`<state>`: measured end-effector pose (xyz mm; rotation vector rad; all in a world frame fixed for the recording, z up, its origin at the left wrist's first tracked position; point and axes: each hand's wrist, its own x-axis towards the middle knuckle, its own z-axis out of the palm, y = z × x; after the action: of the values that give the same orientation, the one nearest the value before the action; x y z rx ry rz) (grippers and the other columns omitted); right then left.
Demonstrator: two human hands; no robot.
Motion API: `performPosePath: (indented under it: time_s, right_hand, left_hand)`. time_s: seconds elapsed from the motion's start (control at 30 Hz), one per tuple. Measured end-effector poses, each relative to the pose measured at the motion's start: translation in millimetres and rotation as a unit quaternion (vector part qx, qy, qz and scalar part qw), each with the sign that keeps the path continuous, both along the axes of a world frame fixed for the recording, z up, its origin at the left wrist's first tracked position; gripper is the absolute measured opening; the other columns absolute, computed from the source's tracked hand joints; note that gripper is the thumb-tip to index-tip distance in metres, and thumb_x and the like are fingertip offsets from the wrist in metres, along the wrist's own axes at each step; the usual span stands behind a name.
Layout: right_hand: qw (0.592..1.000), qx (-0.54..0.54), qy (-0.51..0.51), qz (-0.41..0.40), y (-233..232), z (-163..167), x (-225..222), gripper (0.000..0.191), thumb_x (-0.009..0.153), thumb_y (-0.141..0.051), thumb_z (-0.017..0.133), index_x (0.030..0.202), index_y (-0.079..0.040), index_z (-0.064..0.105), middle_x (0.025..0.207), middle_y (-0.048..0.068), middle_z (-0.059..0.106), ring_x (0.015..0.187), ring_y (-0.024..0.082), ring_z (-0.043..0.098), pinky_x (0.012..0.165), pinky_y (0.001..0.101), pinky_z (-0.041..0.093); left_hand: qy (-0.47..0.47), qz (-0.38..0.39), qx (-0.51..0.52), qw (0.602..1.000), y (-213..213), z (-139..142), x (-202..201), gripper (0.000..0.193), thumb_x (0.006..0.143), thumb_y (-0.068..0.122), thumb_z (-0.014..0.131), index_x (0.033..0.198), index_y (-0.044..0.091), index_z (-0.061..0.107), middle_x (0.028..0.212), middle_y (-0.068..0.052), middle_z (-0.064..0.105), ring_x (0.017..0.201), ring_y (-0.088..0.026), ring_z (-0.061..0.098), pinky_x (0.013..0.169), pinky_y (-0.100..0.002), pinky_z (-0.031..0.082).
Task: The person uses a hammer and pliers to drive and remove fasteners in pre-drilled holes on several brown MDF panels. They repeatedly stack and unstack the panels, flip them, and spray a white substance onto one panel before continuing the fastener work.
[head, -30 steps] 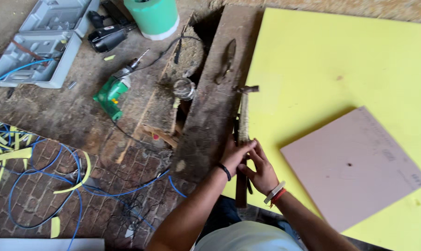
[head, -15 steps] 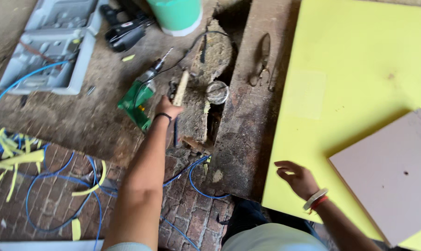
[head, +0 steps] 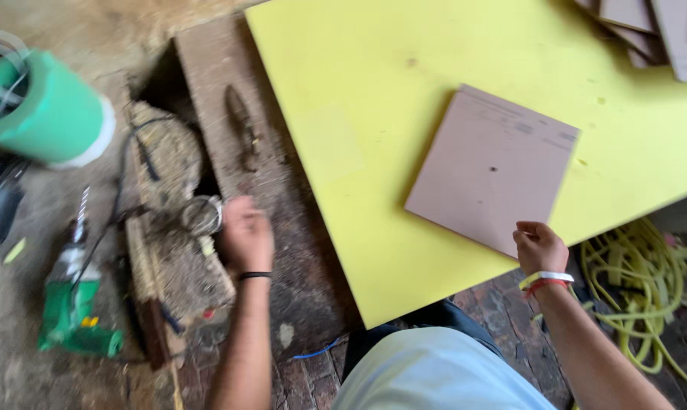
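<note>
Yellow board (head: 404, 114) now fills the view's middle, and the left hand (head: 246, 234) has drawn back from the green drill (head: 74, 304) to a small round tin (head: 201, 215), fingers curled, its grip unclear. The right hand (head: 539, 247), loosely curled, touches the brown square panel (head: 491, 167) at its near edge; the tin's contents are blurred.

Even, soft daylight; shadows faint. Bright yellow flat board (head: 404, 152) is near-overexposed. Motion blur smears the left hand (head: 246, 234) and green power drill (head: 74, 304); frame edges are soft.
</note>
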<state>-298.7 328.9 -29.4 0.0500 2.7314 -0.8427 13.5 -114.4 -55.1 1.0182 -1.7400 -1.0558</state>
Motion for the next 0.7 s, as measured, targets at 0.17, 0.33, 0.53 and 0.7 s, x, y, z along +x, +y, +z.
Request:
performPosePath:
  time_s: [0.17, 0.33, 0.53, 0.7]
  right_hand:
    - [0.999, -0.014, -0.021, -0.039, 42.2, -9.5, -32.2, 0.064, 0.086, -0.025, 0.08, 0.139, 0.003, 0.058, 0.127, 0.021, 0.066, 0.105, 0.03, 0.069, 0.089, 0.0411, 0.055]
    - [0.996, -0.004, -0.094, -0.007, 44.3, -35.4, -50.0, 0.061, 0.082, -0.027, 0.082, 0.127, 0.009, 0.064, 0.112, 0.024, 0.074, 0.096, 0.031, 0.076, 0.086, 0.0387, 0.061]
    - [0.939, -0.207, -0.231, -0.151, 68.3, -62.8, -105.8, 0.056, 0.09, -0.038, 0.08, 0.118, 0.008, 0.066, 0.098, 0.026, 0.072, 0.083, 0.033, 0.069, 0.073, 0.0443, 0.054]
    - [0.885, -0.324, -0.302, -0.144, 86.9, -57.1, -149.8, 0.046, 0.084, -0.043, 0.076, 0.111, -0.007, 0.072, 0.097, 0.009, 0.076, 0.088, 0.023, 0.072, 0.081, 0.0397, 0.057]
  left_hand:
    - [-0.19, -0.33, 0.082, 0.921, 136.0, -17.6, -155.0, 0.063, 0.086, 0.021, 0.074, 0.143, 0.009, 0.052, 0.149, -0.016, 0.054, 0.139, -0.033, 0.05, 0.115, -0.043, 0.041]
    - [-0.383, -0.328, 0.079, 0.86, 202.8, -21.0, -237.9, 0.098, 0.08, 0.031, 0.079, 0.157, 0.001, 0.026, 0.152, -0.027, 0.04, 0.136, -0.04, 0.041, 0.108, -0.049, 0.039]
    - [-0.464, -0.155, 0.152, 0.859, 206.3, -10.6, -282.9, 0.063, 0.083, 0.045, 0.069, 0.126, 0.0, 0.064, 0.123, -0.023, 0.068, 0.116, -0.038, 0.065, 0.101, -0.048, 0.051]
    - [-0.274, -0.219, 0.285, 0.892, 213.5, -9.9, -293.2, 0.067, 0.08, 0.066, 0.071, 0.109, 0.005, 0.076, 0.105, -0.016, 0.075, 0.102, -0.03, 0.07, 0.088, -0.044, 0.054]
